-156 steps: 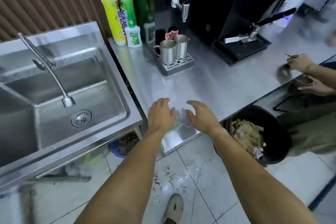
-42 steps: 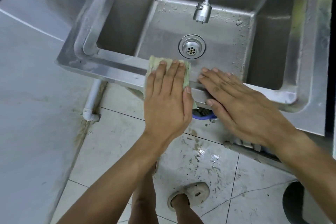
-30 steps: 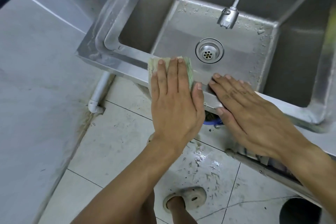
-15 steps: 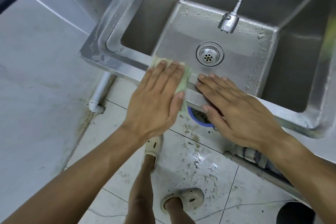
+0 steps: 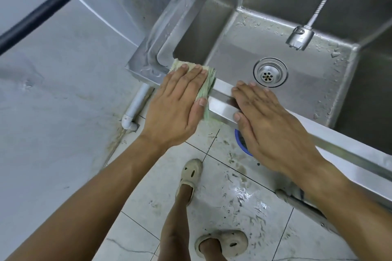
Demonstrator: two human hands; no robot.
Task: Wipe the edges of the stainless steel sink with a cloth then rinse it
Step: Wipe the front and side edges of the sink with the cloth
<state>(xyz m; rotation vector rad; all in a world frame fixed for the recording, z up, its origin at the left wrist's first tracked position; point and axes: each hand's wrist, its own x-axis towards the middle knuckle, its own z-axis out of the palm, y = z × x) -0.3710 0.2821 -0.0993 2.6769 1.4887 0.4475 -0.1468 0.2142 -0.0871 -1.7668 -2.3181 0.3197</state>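
Note:
The stainless steel sink (image 5: 222,99) fills the upper right, its front rim running from the left corner down to the right. A pale green cloth (image 5: 206,89) lies on that front rim close to the left corner. My left hand (image 5: 178,106) presses flat on the cloth with straight fingers. My right hand (image 5: 269,125) rests flat on the bare rim just to the right, fingers straight, a short gap from the cloth. The drain (image 5: 269,74) and the hanging spray head (image 5: 299,37) sit inside the wet basin.
A grey wall lies to the left with a white pipe (image 5: 135,108) at its foot. A black handle (image 5: 38,17) slants at the upper left. Wet, dirty floor tiles, my two sandalled feet (image 5: 220,243) and a blue rim (image 5: 240,142) under the sink are below.
My left hand has slid the cloth left along the front rim toward the sink's corner. My right hand has stayed flat on the rim beside it.

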